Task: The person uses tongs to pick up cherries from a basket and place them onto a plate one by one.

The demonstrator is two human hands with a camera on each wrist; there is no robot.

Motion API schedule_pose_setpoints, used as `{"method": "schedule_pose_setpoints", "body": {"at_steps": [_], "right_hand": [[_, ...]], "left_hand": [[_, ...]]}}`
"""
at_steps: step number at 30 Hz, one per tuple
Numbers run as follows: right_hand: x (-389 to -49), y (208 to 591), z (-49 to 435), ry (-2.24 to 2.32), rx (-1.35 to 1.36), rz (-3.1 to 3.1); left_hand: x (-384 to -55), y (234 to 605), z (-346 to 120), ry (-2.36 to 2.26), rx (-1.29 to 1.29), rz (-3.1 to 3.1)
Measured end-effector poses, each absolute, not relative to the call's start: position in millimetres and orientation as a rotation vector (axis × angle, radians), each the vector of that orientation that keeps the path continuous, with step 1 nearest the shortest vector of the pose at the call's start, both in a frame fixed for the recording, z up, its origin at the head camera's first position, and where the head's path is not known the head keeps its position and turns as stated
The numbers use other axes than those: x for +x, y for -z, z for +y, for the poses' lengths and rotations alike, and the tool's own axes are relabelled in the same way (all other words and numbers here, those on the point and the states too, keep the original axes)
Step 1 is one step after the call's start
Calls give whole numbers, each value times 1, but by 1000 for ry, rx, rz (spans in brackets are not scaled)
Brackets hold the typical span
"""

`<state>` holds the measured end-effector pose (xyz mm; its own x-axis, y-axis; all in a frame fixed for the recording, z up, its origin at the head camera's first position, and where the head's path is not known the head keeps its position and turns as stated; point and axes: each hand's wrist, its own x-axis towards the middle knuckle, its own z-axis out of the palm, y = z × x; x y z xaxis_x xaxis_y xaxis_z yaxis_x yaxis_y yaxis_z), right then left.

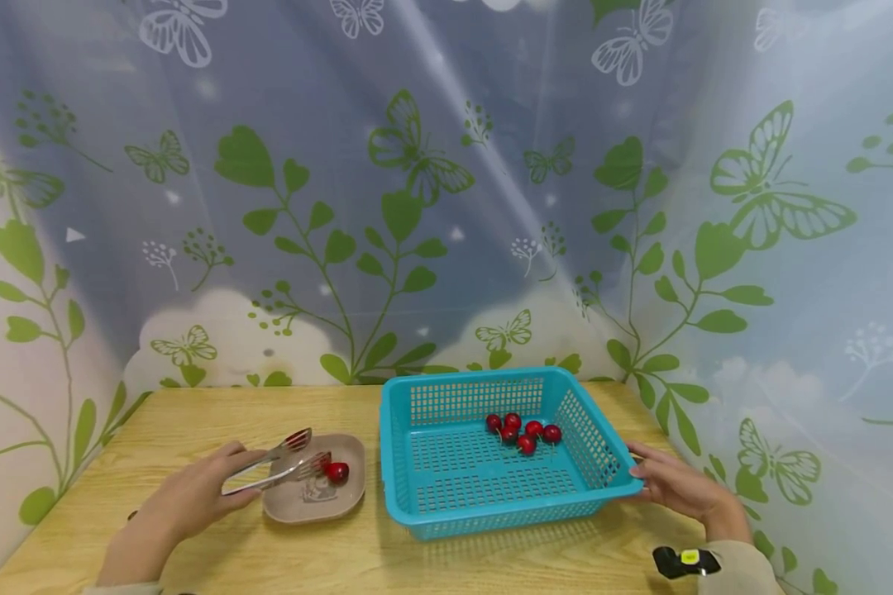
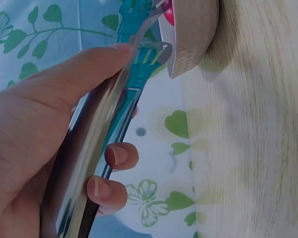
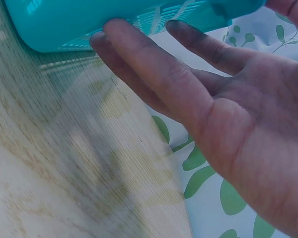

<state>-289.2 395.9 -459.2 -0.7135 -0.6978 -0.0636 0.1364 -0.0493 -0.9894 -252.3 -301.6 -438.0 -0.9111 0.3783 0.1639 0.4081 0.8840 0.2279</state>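
My left hand (image 1: pixel 197 489) holds a pair of metal tongs (image 2: pixel 92 134), thumb on one arm and fingertips round the other. The slotted tong ends are spread apart over a beige plate (image 1: pixel 279 506). Beside the lower end, a red cherry (image 1: pixel 337 473) lies on the plate, apparently touching it. To the right stands a turquoise plastic basket (image 1: pixel 491 519) with several cherries (image 1: pixel 527 445) on its floor, towards the back right. My right hand (image 1: pixel 677 483) grips the basket's right rim, thumb at the edge. In the right wrist view its fingers (image 3: pixel 159 74) reach under the basket's side.
The light wooden table (image 1: pixel 216 413) carries everything. A printed curtain (image 1: pixel 446 289) with leaves and butterflies hangs behind it and along both sides. The plate sits just left of the basket, with a narrow gap between them.
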Motion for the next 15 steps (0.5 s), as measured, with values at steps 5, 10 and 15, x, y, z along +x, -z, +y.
{"method": "schedule_pose_setpoints", "body": {"at_steps": [5,10,15], "right_hand": [[-289,459,396,1831,-613,1609],[-289,458,396,1829,-615,1619],[-287,458,396,1821,-617,1641]], "left_hand": [[-252,437,-299,373,-644,-2823],[-255,434,-292,342,-682,-2618],[-258,427,-284,290,-698,-2534]]}}
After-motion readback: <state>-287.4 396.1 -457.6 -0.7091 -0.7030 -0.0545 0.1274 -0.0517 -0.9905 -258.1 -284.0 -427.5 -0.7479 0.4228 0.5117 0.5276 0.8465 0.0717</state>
